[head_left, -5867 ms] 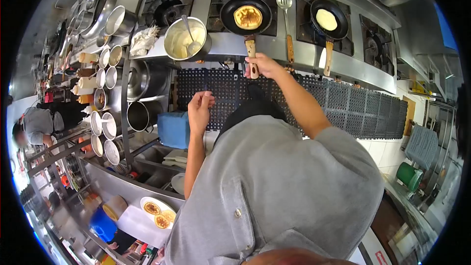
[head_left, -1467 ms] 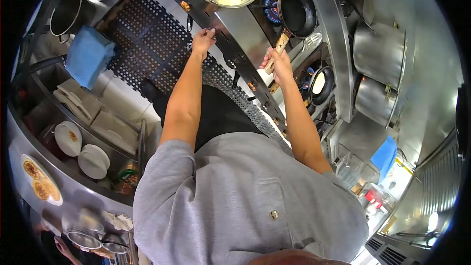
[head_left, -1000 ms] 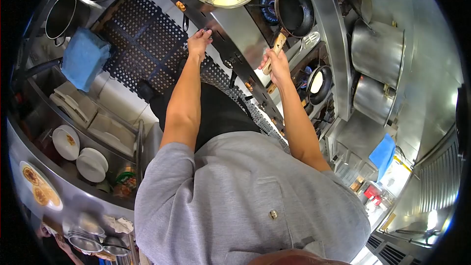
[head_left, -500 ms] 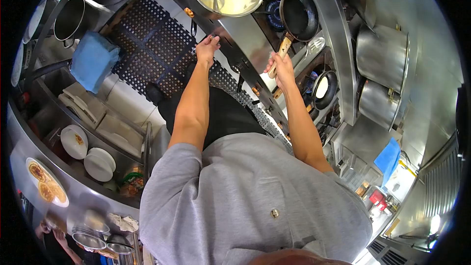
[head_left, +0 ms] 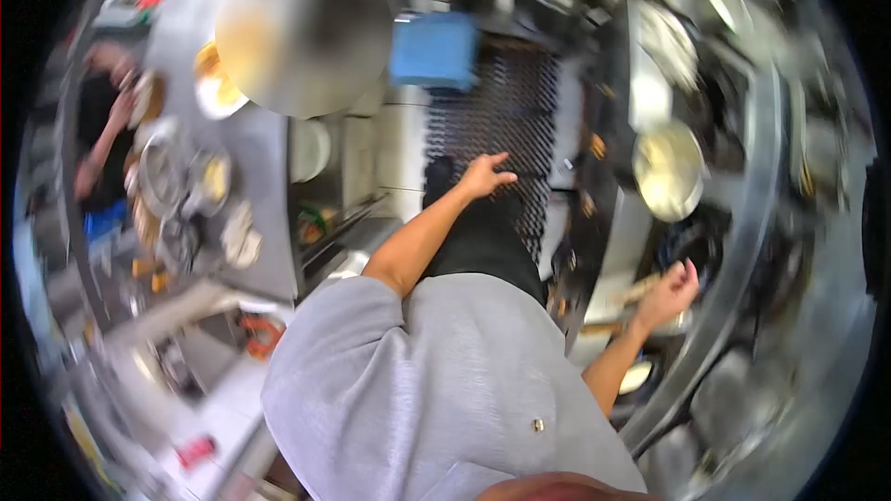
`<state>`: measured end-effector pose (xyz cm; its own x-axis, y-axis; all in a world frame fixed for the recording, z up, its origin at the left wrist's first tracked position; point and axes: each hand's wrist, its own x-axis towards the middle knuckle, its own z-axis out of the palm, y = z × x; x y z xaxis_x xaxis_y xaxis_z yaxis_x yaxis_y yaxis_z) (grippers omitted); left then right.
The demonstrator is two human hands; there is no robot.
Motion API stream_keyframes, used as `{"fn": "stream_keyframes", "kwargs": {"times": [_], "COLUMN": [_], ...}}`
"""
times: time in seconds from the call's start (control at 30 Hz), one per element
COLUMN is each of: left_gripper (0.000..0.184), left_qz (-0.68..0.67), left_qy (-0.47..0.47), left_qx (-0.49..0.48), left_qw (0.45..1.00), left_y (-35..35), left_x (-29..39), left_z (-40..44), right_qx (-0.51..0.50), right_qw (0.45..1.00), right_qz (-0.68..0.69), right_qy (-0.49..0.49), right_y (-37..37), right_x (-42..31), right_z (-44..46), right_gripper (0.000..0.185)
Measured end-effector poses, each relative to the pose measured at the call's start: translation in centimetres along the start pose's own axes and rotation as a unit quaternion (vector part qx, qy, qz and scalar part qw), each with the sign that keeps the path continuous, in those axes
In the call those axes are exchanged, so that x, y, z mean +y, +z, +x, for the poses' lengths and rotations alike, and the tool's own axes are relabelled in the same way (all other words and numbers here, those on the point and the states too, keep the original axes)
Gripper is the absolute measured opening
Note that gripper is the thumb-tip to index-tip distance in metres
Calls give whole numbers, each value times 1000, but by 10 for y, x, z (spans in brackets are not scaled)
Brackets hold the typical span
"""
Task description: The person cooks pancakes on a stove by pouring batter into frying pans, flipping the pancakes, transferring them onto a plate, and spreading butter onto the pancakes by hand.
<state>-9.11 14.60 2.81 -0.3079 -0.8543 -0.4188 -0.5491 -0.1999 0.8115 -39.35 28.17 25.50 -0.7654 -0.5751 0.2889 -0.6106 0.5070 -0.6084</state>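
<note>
My left hand (head_left: 487, 176) is in the air above the dark floor mat, fingers stretched out and holding nothing. Over the stove side, my right hand (head_left: 666, 295) is raised beside the pale handle (head_left: 639, 290) of a dark frying pan (head_left: 694, 243), its fingers apart though blurred. Beyond that pan stands a pot (head_left: 668, 172) of pale yellow mixture. Below my right hand, a smaller pan holds a pale oval piece of batter (head_left: 636, 377), partly behind my forearm.
A large blurred round metal object (head_left: 302, 32) is close at upper left. Along the left counter (head_left: 264, 153) are a plate of food (head_left: 218, 83), bowls (head_left: 165, 176) and a cloth (head_left: 241, 235). Another person's arm (head_left: 107, 144) shows farther left. A blue cloth-like item (head_left: 433, 51) lies ahead.
The view has swung left. My right hand has let go of the frying pan's handle. My left hand has moved away from the stove front, its fingers now extended.
</note>
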Motion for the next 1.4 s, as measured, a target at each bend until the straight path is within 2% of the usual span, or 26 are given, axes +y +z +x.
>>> {"fn": "stream_keyframes", "kwargs": {"times": [0.03,0.07,0.1,0.13,0.17,0.2,0.27,0.33,0.4,0.5,0.53,0.6,0.67,0.73,0.77,0.93,1.0,1.03,1.07,1.1,1.17,1.23,1.27,1.33,1.4], "left_gripper": [63,62,59,56,51,46,42,35,31,28,28,26,27,31,30,25,23,26,27,29,42,58,58,73,75], "left_qz": [-15,-39,-68,-152,-259,-222,-280,-355,-409,-481,-491,-520,-527,-512,-490,-495,-474,-407,-256,-94,79,214,211,60,64], "left_qy": [-41,-72,2,12,-25,-9,-40,-54,-35,-58,-64,-59,-76,-75,-67,-113,-117,-139,-165,-189,-302,-419,-419,-519,-509], "left_qx": [29,43,138,185,189,207,313,412,449,460,465,445,452,395,400,431,451,465,548,610,674,622,619,470,456], "left_qw": [999,996,988,971,947,953,907,838,794,744,734,727,716,759,771,746,747,774,779,763,670,625,630,711,727], "left_y": [-40,-69,-86,-112,-142,-173,-216,-246,-276,-315,-322,-340,-350,-360,-363,-375,-383,-384,-385,-390,-413,-445,-452,-471,-480], "left_x": [-1,4,-15,-16,-7,-4,16,16,17,12,10,3,3,5,7,-3,-1,5,6,0,-31,-24,-22,-23,-23], "left_z": [-11,-21,-29,-40,-57,-73,-106,-122,-133,-138,-137,-138,-146,-150,-155,-140,-151,-166,-182,-202,-234,-236,-236,-222,-215], "right_qx": [-2,-18,-32,-40,-93,-145,-220,-286,-326,-396,-411,-398,-417,-435,-449,-472,-495,-509,-518,-541,-569,-575,-575,-595,-590], "right_qw": [995,985,972,956,947,930,896,863,822,787,778,748,743,740,732,725,697,671,659,610,530,483,469,447,450], "right_qz": [48,33,63,86,139,144,198,218,255,232,243,247,225,234,235,218,212,199,205,229,259,292,313,313,317], "right_qy": [-86,-167,-225,-278,-273,-305,-330,-354,-391,-412,-409,-470,-472,-457,-455,-451,-473,-502,-505,-532,-573,-592,-592,-589,-590], "right_y": [17,26,42,56,70,81,108,134,164,199,208,228,244,258,264,284,285,285,287,289,289,292,291,290,287], "right_x": [-24,-59,-79,-103,-128,-157,-204,-244,-281,-336,-354,-386,-411,-433,-441,-475,-499,-514,-527,-539,-556,-566,-566,-564,-558], "right_z": [11,19,22,25,20,17,4,-13,-33,-58,-66,-77,-86,-95,-100,-112,-131,-144,-161,-182,-220,-251,-262,-268,-264], "right_gripper": [20,18,18,19,20,17,11,11,11,11,11,11,11,11,11,11,11,13,13,14,14,13,13,14,14]}}
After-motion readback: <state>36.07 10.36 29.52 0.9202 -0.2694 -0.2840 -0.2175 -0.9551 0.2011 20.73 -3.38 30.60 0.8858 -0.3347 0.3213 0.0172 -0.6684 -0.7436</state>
